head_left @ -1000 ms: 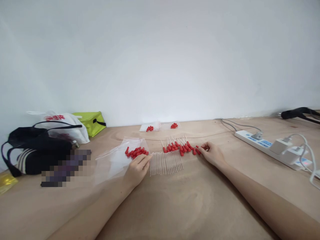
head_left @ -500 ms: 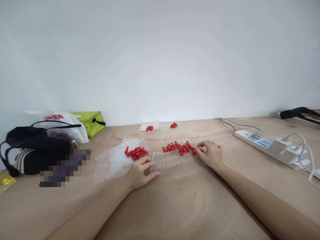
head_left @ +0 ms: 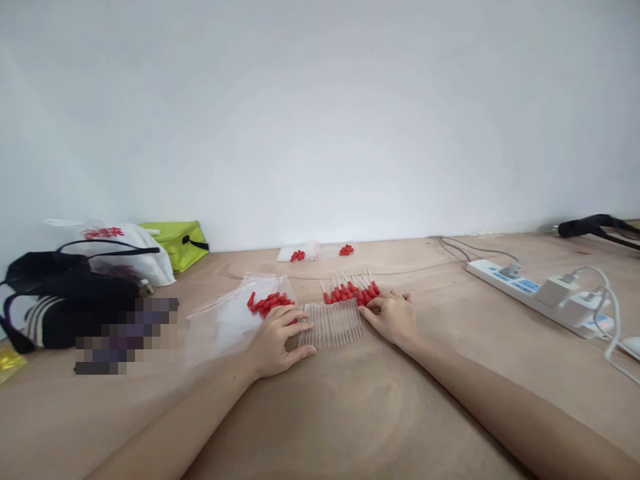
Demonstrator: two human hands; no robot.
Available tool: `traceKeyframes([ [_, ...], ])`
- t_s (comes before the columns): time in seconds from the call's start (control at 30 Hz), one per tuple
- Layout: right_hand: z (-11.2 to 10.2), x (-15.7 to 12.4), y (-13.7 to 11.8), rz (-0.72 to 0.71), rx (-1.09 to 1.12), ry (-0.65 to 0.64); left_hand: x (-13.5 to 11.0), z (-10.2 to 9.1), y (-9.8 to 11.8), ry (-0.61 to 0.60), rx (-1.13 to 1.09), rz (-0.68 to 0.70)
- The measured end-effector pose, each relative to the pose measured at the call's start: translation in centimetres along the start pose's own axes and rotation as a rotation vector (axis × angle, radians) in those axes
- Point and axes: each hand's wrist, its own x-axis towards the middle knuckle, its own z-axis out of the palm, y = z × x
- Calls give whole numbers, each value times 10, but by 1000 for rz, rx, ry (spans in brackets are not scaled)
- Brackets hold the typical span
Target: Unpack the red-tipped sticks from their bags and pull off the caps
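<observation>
A row of clear thin tubes (head_left: 333, 323) lies side by side on the wooden table (head_left: 350, 413). My left hand (head_left: 277, 334) rests at the row's left end, fingers spread and curved against the tubes. My right hand (head_left: 391, 315) lies at the right end, fingers flat, touching the tubes and the pile of tubes with red caps (head_left: 353, 292) just behind. Loose red caps (head_left: 267, 302) lie on a clear plastic bag (head_left: 227, 319) left of the row.
Two small bags with red caps (head_left: 320, 252) sit near the wall. Black, white and green bags (head_left: 100, 273) are piled at the left. A white power strip (head_left: 535, 290) with plugs and cables runs along the right. A black object (head_left: 595, 225) lies far right.
My right hand slid left from the scattered red-capped tubes to the right end of the clear row, gathering them. My left hand pulled back and curled at the row's left end.
</observation>
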Motion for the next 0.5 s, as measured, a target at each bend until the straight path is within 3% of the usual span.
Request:
traceKeyframes([
  [0.2, 1, 1, 3, -25, 40, 9, -2, -3, -4, -104, -77, 43],
  [0.5, -12, -1, -2, 79, 201, 70, -2, -3, -4, -63, -87, 67],
])
